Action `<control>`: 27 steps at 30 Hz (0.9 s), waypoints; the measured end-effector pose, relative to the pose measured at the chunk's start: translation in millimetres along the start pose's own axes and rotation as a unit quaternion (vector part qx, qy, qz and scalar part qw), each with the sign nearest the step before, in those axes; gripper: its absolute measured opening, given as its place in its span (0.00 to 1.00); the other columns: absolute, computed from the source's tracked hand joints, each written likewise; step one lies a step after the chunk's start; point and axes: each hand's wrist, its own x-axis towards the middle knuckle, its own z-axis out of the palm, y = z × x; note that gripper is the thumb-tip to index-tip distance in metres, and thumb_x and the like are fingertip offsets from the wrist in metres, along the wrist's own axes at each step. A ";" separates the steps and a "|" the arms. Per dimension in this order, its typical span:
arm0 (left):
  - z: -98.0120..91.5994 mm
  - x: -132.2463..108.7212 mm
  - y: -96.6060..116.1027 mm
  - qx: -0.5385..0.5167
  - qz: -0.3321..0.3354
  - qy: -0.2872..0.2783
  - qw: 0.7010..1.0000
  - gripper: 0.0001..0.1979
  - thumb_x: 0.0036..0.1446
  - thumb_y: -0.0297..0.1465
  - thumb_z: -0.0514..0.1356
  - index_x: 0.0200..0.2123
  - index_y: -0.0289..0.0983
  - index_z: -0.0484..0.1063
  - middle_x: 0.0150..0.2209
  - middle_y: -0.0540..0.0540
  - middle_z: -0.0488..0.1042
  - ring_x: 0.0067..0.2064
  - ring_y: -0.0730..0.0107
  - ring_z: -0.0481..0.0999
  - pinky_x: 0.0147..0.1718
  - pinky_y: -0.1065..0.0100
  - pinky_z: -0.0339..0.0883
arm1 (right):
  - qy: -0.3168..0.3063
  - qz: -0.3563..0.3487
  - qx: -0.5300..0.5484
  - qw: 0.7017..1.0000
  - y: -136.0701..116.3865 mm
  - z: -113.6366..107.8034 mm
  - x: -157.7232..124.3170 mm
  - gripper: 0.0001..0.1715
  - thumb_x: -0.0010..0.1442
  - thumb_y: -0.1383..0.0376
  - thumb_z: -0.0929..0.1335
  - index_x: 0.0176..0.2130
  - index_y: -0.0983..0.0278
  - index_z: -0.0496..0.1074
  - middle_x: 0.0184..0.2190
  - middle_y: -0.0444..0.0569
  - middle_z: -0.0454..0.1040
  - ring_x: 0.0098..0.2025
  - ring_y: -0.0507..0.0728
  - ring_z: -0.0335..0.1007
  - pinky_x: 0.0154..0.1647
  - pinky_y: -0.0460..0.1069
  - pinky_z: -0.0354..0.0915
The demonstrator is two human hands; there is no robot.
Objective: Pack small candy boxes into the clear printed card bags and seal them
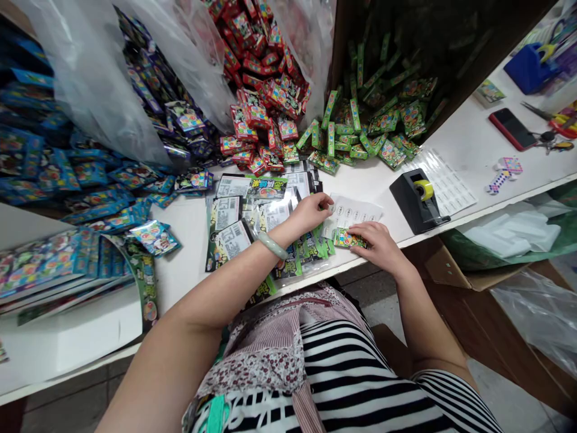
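My left hand (312, 213), with a bangle on its wrist, is at the left edge of a white sheet of oval stickers (360, 209). Its fingers are curled, thumb and forefinger close together; what is in the pinch is too small to make out. Near the table's front edge, my right hand (377, 242) grips a small green packet (345, 237) that lies at the sheet's lower edge. Under my left forearm are several flat printed bags, black and green (229, 240), in clear plastic.
Behind the bags are heaps of red packets (256, 114), green packets (356, 129) and blue packets (90, 174). To the right stand a black tape dispenser (412, 201), more sticker sheets (451, 180), a phone (512, 128) and scissors (563, 123). An open white box (90, 337) holds cards at left.
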 end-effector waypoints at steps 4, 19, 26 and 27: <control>6.1 1.8 2.5 -0.011 0.002 0.012 1.000 0.07 0.47 0.22 0.65 0.31 0.36 0.72 0.25 0.54 0.67 0.28 0.73 0.65 0.31 0.69 0.59 | -0.017 -0.014 -0.001 1.000 -2.2 -2.4 -0.9 0.23 0.60 0.61 0.72 0.55 0.55 0.75 0.55 0.52 0.77 0.59 0.66 0.67 0.61 0.65 0.58; -29.9 4.4 23.5 -0.203 0.078 0.072 0.973 0.07 0.48 0.25 0.65 0.32 0.37 0.71 0.27 0.53 0.67 0.30 0.74 0.65 0.33 0.69 0.59 | 0.318 0.086 0.280 0.902 17.0 -18.3 44.9 0.18 0.60 0.54 0.68 0.47 0.56 0.64 0.38 0.47 0.72 0.43 0.58 0.74 0.46 0.54 0.70; -42.0 -20.8 24.2 -0.289 0.080 0.095 0.949 0.10 0.47 0.30 0.69 0.35 0.37 0.75 0.30 0.51 0.73 0.32 0.74 0.70 0.34 0.71 0.66 | 0.337 0.090 0.355 0.867 -11.6 -22.3 57.7 0.09 0.53 0.59 0.74 0.36 0.58 0.76 0.33 0.44 0.75 0.34 0.54 0.70 0.41 0.52 0.68; -42.7 -24.2 22.2 -0.305 0.072 0.091 0.945 0.12 0.46 0.31 0.69 0.36 0.37 0.76 0.32 0.50 0.75 0.33 0.74 0.72 0.35 0.70 0.67 | 0.335 0.097 0.367 0.863 -15.4 -21.8 56.4 0.11 0.52 0.59 0.74 0.38 0.58 0.77 0.33 0.44 0.76 0.34 0.54 0.69 0.40 0.52 0.68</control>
